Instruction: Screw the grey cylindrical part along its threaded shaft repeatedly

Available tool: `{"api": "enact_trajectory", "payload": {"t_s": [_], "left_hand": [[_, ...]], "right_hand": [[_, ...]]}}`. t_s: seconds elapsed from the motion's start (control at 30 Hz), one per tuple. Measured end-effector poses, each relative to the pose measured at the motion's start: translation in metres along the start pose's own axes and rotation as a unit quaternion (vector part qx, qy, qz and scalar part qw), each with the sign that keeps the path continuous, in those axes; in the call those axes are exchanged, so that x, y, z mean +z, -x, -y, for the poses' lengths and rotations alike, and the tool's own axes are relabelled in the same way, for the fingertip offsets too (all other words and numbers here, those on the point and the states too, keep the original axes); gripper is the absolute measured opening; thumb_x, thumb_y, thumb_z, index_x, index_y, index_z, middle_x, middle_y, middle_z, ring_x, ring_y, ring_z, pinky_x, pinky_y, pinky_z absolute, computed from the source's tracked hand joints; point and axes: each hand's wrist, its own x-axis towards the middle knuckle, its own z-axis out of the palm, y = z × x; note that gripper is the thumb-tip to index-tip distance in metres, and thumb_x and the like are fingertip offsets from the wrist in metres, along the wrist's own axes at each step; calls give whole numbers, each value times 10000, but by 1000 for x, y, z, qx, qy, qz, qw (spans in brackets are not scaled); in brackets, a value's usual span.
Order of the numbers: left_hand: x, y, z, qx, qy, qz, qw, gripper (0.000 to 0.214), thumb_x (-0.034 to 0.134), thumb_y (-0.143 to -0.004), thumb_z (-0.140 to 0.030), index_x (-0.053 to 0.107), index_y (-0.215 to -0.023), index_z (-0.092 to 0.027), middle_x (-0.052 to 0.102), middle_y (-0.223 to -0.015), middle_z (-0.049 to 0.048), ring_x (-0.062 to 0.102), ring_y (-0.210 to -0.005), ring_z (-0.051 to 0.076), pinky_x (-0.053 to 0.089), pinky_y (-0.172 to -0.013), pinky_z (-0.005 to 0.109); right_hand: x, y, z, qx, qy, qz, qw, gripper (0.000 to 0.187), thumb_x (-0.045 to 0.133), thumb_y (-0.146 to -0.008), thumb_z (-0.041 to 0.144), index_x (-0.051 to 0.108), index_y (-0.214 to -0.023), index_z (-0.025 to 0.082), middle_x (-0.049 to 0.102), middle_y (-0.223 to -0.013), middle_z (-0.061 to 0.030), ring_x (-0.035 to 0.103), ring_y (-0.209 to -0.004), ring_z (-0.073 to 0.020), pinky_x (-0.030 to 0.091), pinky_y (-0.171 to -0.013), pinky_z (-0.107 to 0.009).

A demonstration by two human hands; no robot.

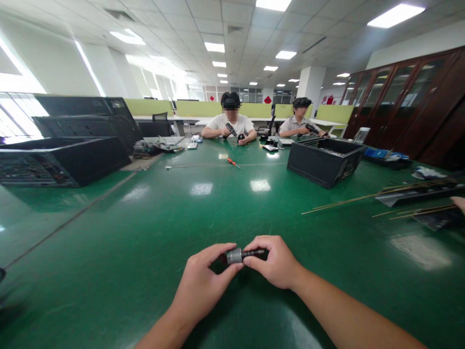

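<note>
Low over the green table, in front of me, is a small grey metal cylinder [234,256] with a thin dark shaft sticking out to the right. Ring-like coils run along the shaft; its exact kind is unclear. My left hand [203,276] pinches the cylinder between thumb and index finger, its other fingers partly hidden behind. From the right, my right hand [278,261] has thumb and index finger closed in at the shaft's base, where it meets the cylinder. The shaft lies roughly level and points into my right palm.
An orange screwdriver [233,163] lies farther back on the green table [145,242]. Black computer cases stand left [98,162] and right [323,162]. Thin brass-coloured rods [341,199] extend from the right. Two people sit opposite with power drills; another hand [459,202] shows at the right edge.
</note>
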Motion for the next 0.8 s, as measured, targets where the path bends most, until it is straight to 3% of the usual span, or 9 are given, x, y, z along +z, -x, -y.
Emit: {"api": "enact_trajectory", "payload": {"t_s": [0.8], "left_hand": [[-2,3,6,8,-17,-2,1000,285,777,-767,-358,756,-1043,-290,783,-999,4,742,-899,235,603,-853,357]], "right_hand": [[1,0,2,-3,2,0,1000,85,742,-762,219,775,-837,197,747,-786,-22,677,-727,-171,474,-680,-259]]}}
